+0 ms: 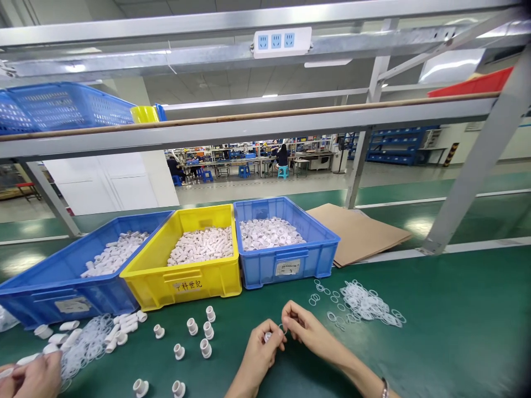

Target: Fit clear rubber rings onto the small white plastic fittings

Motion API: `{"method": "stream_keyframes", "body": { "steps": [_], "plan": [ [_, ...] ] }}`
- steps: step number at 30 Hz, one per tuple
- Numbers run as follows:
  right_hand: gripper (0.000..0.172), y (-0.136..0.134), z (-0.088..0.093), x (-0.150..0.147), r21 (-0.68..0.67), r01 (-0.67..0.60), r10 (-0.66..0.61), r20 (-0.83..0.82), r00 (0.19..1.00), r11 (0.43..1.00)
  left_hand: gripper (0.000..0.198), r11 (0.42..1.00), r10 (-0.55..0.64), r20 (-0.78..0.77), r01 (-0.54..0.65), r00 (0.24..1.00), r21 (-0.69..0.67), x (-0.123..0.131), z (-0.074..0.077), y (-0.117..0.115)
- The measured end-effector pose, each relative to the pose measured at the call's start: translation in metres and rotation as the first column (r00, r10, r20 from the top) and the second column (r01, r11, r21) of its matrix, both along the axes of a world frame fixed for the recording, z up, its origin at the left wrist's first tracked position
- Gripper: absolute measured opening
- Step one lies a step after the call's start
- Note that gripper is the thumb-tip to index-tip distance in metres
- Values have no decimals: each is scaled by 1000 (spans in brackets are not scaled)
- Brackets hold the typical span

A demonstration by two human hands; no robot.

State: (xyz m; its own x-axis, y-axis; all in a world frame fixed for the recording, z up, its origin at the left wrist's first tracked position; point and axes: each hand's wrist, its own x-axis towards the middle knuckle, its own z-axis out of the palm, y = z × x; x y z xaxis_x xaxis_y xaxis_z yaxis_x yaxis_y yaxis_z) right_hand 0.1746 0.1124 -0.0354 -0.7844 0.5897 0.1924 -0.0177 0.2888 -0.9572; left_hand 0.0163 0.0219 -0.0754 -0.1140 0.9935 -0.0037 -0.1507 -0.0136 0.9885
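Left hand [259, 351] grasps small white part [267, 335], right hand [305, 329] pinches thin clear ring [282, 327] just beside it, probably by fingertips for fine control. Far left, another person's hand [39, 373] beside ring tangle [85, 342]. Next, white fittings [206, 348] stand flange down, spaced apart, likely for stability and easy picking. Yellow bin [157, 287], then blue bin [259, 271], limit forward reach. Right, ring pile [365, 301] lies near right hand, likely for short reach; beyond, tabletop [460, 320] offers moving room.
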Motion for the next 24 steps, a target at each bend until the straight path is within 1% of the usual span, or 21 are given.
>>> {"method": "stream_keyframes", "body": {
  "steps": [3, 5, 8, 13, 20, 24],
  "plan": [
    [33, -2, 3, 0, -1, -60, 60, 21, 998, 998, 51, 1000, 0, -43, 1, 999, 31, -1, -4, 2],
    [31, -2, 4, 0, 22, -71, 71, 39, 997, 997, 52, 999, 13, -66, -10, 998, 38, -2, -4, 1],
    [30, -1, 3, 2, 49, -49, 46, 51, 998, 998, 53, 999, 35, -85, -34, 996, 19, -3, -3, -1],
    [27, 0, 3, 3, 48, -31, 28, 62, 998, 998, 55, 998, 70, -108, -70, 992, 1, -4, 0, -2],
    [24, 2, 2, 2, 55, -17, 13, 64, 998, 998, 55, 996, 81, -115, -83, 990, -16, -4, 7, -4],
    [26, 3, 2, 2, 70, -8, 3, 67, 998, 998, 56, 996, 89, -131, -91, 987, -12, -4, 11, -5]
  ]
}}
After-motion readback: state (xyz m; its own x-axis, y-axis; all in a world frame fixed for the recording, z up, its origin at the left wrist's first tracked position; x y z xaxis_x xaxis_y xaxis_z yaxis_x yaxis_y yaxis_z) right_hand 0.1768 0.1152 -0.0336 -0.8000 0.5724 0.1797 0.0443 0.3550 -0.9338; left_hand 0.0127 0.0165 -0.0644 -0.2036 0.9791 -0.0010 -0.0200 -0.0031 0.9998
